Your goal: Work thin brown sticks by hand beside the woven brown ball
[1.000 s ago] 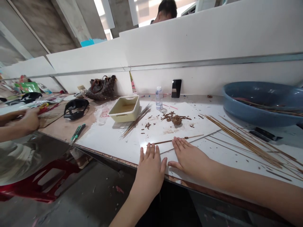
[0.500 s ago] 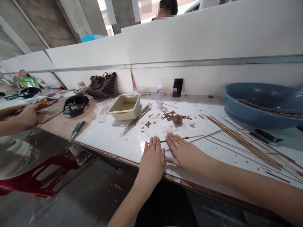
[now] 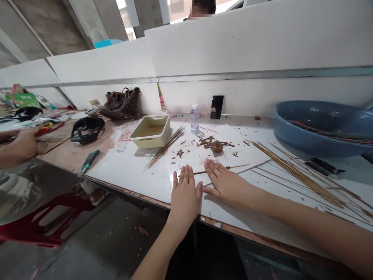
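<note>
My left hand (image 3: 185, 192) lies flat near the table's front edge, its fingertips over a thin brown stick (image 3: 199, 172). Beside it my right hand (image 3: 223, 179) is also flat, fingers stretched out over the same stick. Part of the stick shows between the hands, and its thin end sticks out to the right with a small dark lump on it. What lies under the palms is hidden. Just beyond my hands sits a ball of brown dough-like material (image 3: 216, 146), with several small rolled brown pieces (image 3: 205, 141) around it.
A cream tub (image 3: 150, 142) of brownish liquid stands left of thin wires (image 3: 166, 147). Behind are a water bottle (image 3: 195, 118) and a phone (image 3: 217, 107). Bamboo sticks (image 3: 297, 173) and a blue basin (image 3: 317, 144) lie right. Far left, a co-worker's hand (image 3: 27, 144) is near red-handled pliers.
My right hand has slid slightly forward, away from the table edge, and the stick between my hands has shifted a little. The whole view has moved slightly.
</note>
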Action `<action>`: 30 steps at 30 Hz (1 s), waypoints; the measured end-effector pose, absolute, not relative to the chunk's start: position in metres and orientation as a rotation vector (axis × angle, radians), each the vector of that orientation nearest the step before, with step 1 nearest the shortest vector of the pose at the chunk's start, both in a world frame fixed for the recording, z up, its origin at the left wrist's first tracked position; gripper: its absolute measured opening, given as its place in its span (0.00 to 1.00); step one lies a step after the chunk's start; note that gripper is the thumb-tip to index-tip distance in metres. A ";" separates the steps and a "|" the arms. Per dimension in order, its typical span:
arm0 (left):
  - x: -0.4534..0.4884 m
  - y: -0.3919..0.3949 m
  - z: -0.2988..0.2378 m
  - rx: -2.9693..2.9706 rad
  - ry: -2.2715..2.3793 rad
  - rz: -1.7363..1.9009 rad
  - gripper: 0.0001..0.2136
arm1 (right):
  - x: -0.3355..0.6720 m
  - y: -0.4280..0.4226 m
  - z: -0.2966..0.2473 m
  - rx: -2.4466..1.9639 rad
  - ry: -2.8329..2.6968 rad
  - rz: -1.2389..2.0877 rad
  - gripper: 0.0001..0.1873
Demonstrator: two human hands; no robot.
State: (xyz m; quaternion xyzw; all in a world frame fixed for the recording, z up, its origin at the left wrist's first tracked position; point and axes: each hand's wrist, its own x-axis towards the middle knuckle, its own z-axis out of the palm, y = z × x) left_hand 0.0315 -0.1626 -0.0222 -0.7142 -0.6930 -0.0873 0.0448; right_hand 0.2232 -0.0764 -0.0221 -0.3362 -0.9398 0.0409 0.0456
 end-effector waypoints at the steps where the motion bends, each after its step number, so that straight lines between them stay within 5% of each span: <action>1: 0.031 -0.163 -0.022 -2.183 -2.119 -0.264 0.29 | 0.223 -0.077 -0.020 -1.034 -2.882 0.116 0.57; 30: 0.026 -0.170 -0.018 -2.188 -2.169 -0.260 0.29 | 0.225 -0.078 -0.027 -1.096 -2.905 0.134 0.57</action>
